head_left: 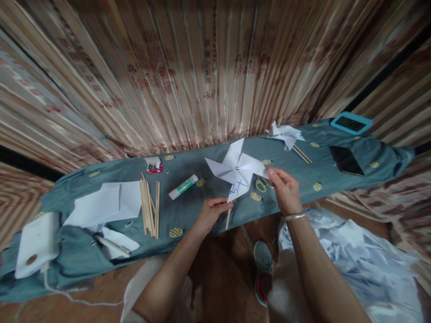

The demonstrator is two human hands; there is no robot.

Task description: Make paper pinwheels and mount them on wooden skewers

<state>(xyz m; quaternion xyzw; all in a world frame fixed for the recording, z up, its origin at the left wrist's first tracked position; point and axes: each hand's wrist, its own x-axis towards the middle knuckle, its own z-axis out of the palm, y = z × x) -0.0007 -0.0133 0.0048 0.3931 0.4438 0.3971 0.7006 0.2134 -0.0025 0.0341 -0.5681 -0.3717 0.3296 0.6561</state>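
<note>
The left hand (212, 214) pinches a short stick (228, 220) under a white paper pinwheel (237, 169); the right hand (286, 190) grips a blade tip (263, 171). Folded and pinned, this one looks assembled, and others (285, 135) lie beyond the right hand. Left of the grip, loose sticks (148, 208) and paper sheets (97, 206) seem unused. I can't read the lowest blade's blue handwriting (235, 188) or the glue stick's (183, 186) label.

Dim light, edges apparently blurry.
</note>
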